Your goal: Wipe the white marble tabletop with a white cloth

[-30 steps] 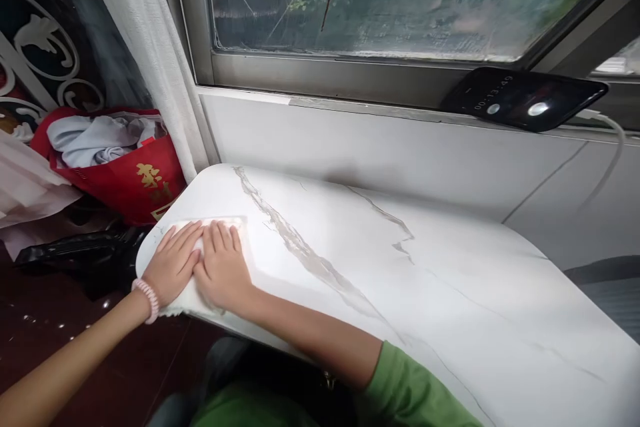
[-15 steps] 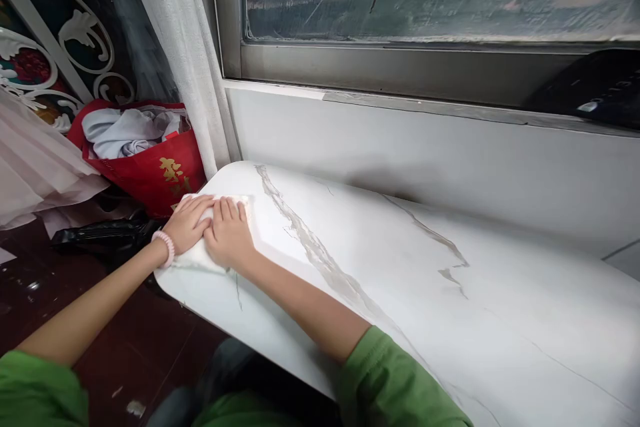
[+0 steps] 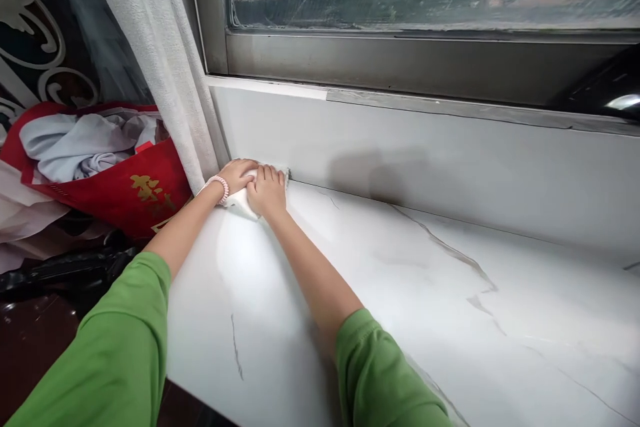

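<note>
A white cloth [image 3: 243, 204] lies bunched in the far left corner of the white, grey-veined marble-look tabletop [image 3: 260, 307], up against the wall. My left hand [image 3: 237, 176], with a pink bead bracelet at its wrist, presses on the cloth's left part, fingers closed over it. Right beside it, my right hand [image 3: 269, 191] holds down the cloth's right part, its fingers bent over the fabric. Both hands cover much of the cloth, and its edge shows between and below them.
A white curtain [image 3: 155, 53] hangs just left of the corner. Beyond the left edge stands a red bag [image 3: 115, 193] filled with pale fabric [image 3: 95, 140]. A metal-framed window [image 3: 400, 63] sits above the white wall, with a dark object [image 3: 605, 87] at its right.
Both hands and the cloth have slid away from me, from the table's left end to the far corner by the wall. My view has shifted too, and the red bag appears larger.
</note>
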### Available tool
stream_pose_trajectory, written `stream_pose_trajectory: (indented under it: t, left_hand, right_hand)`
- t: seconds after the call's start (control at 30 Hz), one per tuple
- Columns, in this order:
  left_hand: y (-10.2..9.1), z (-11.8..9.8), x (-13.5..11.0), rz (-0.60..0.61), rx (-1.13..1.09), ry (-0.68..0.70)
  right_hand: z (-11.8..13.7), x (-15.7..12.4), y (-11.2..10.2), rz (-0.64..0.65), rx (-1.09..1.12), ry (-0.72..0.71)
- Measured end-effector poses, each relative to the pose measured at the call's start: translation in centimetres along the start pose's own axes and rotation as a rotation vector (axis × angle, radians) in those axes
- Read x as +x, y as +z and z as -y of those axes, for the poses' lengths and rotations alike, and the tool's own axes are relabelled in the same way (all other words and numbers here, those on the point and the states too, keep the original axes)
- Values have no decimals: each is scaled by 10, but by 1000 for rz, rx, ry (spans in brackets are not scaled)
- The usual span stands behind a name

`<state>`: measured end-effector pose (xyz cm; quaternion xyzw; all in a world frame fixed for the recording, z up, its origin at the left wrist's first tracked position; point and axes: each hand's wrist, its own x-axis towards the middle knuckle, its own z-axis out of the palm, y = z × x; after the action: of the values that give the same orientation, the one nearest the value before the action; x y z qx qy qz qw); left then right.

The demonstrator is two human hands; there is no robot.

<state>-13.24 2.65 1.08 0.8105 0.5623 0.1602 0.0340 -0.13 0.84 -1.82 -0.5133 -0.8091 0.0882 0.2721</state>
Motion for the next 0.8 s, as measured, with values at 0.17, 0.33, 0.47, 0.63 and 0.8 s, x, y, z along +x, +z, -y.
stream_pose_trajectory:
  t: [0.17,0.33,0.47,0.63,0.8]
  left_hand:
    - [0,2,0,10,9,3]
    - [-1,-9,-10,21,35,-41]
    - [-1,-26,-26,-1,37,-78]
    - [2,-57,-61,-16,35,-93]
    - [7,-101,-107,-52,43,-51]
  right_hand:
    - [-1,3,0,8,-3,-1]
    - [0,-7,-9,62,-14,4]
    - [0,-25,-21,102,-15,-24]
    - [1,-64,-40,150,-15,-66]
    - [-1,-122,-66,150,-21,-136]
